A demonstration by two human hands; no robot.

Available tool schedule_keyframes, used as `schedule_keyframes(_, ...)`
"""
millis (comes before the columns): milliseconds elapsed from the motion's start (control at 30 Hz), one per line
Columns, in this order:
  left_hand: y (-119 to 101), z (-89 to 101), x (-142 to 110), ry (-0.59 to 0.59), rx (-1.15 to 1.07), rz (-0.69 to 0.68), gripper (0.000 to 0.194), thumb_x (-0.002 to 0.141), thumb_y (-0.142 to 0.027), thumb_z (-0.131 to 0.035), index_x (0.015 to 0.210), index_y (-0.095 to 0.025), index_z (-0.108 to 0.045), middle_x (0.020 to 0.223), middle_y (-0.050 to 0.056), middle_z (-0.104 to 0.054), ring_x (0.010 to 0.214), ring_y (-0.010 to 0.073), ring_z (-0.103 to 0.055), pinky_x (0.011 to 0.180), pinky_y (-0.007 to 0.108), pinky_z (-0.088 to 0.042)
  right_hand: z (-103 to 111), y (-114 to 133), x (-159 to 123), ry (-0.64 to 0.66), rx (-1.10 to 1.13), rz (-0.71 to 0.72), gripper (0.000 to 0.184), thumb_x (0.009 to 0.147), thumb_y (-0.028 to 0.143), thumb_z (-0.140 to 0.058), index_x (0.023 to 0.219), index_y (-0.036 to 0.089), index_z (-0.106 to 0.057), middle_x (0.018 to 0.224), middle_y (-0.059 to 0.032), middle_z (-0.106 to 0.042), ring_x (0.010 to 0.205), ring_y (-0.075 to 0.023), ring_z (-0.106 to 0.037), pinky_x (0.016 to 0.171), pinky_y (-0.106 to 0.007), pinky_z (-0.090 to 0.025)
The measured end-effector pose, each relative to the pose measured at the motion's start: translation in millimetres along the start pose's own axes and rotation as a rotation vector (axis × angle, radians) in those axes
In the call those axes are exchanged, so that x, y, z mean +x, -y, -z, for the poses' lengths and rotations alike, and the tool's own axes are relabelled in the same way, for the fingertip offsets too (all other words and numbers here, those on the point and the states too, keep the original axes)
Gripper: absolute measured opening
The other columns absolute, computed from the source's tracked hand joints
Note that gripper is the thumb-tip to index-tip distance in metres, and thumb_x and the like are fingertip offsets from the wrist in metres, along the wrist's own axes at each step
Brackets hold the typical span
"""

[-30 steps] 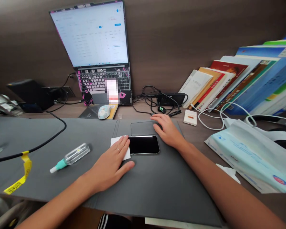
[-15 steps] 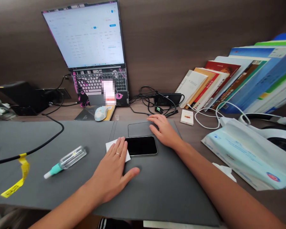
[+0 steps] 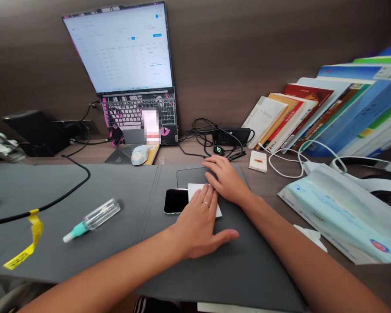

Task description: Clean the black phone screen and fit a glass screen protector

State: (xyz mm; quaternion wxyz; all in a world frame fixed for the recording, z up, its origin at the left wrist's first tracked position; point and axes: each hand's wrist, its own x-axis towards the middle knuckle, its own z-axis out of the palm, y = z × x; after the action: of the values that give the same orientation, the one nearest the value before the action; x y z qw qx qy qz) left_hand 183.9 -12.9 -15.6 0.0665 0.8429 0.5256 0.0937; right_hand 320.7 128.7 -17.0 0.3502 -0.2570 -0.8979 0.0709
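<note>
A black phone [image 3: 175, 201] lies face up on the grey desk mat [image 3: 124, 243]. My left hand [image 3: 200, 221] lies flat, fingers together, pressing a white cloth [image 3: 195, 192] onto the right part of the phone's screen. My right hand [image 3: 226, 180] rests flat beside it, fingers spread on the mat at the phone's right end, next to a dark pad [image 3: 190, 176]. A small clear spray bottle [image 3: 93, 219] with a teal cap lies on the mat to the left.
An open laptop [image 3: 127, 74] stands at the back with a mouse [image 3: 140, 154] before it. Cables and a charger [image 3: 226, 137] lie behind the mat. Leaning books [image 3: 329, 113], a white cable and a plastic packet [image 3: 339, 213] fill the right side. A black cable with a yellow tag [image 3: 26, 248] crosses the left.
My left hand has slid the white cloth rightwards, from the phone's left end across its screen to the right part. My right hand has stayed put.
</note>
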Motion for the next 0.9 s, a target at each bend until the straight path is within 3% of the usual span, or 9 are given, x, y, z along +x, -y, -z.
schedule_keyframes(167, -2.9, 2.5, 5.2, 0.014, -0.005, -0.006, 0.104, 0.094, -0.079, -0.018, 0.159, 0.003, -0.017, 0.166, 0.025, -0.016, 0.156, 0.0352, -0.011, 0.129, 0.047, -0.019, 0.7, 0.5, -0.8, 0.014, -0.023, 0.005, 0.033, 0.097, 0.026, -0.049, 0.125, 0.019, -0.065, 0.132, -0.0152, -0.062, 0.132, -0.0330, -0.048, 0.113, -0.062, -0.041)
schedule_keyframes(400, 3.8, 7.2, -16.6, 0.035, 0.014, -0.053, 0.099, 0.096, -0.076, -0.017, 0.156, 0.002, -0.028, 0.166, 0.024, -0.017, 0.156, 0.0334, -0.012, 0.129, 0.048, -0.022, 0.4, -0.6, -2.4, 0.015, -0.042, -0.014, 0.044, 0.098, 0.029, -0.048, 0.141, 0.018, -0.052, 0.138, -0.0163, -0.059, 0.135, -0.0338, -0.047, 0.113, -0.062, -0.041)
schedule_keyframes(900, 62.4, 9.6, -61.0, 0.009, 0.075, 0.056, 0.085, 0.101, -0.066, -0.031, 0.162, -0.010, -0.010, 0.168, 0.018, -0.010, 0.157, 0.0304, -0.010, 0.127, 0.050, -0.026, 0.6, -2.0, -3.6, 0.030, -0.047, -0.029, 0.046, 0.100, 0.033, -0.047, 0.143, 0.018, -0.048, 0.140, -0.0170, -0.057, 0.137, -0.0346, -0.045, 0.112, -0.063, -0.041)
